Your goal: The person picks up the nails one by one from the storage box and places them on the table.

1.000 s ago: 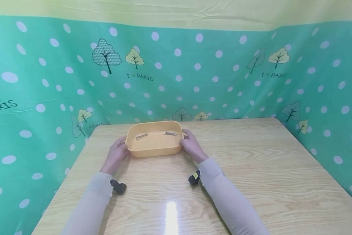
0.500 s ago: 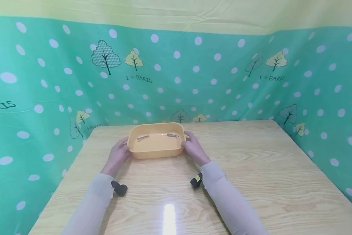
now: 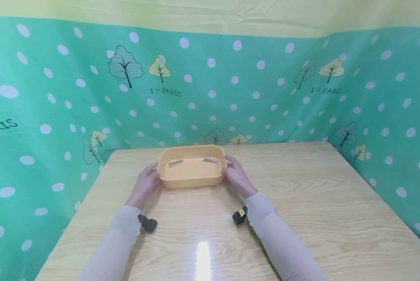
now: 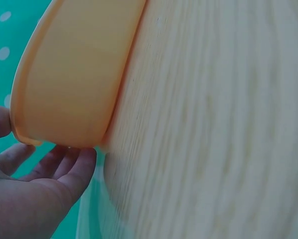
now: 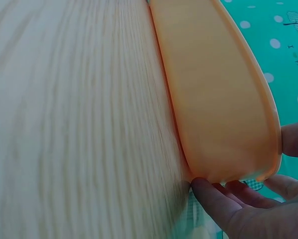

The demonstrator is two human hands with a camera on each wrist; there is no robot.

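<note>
Gripped the orange tray [image 3: 192,171] at opposite ends with left hand [image 3: 146,184] and right hand [image 3: 238,178]. Had it on the wooden table [image 3: 318,199], near the far edge. Likely needed even pressure and a level base to stop the slim pieces [image 3: 210,160] inside sliding.

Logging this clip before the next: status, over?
Left hand and right hand gripping opposite ends. Pale-orange tray seemingly resting on wooden tabletop; slim metallic pieces inside, too small to identify. Polka-dot curtain behind, only possible obstruction seen.
</note>
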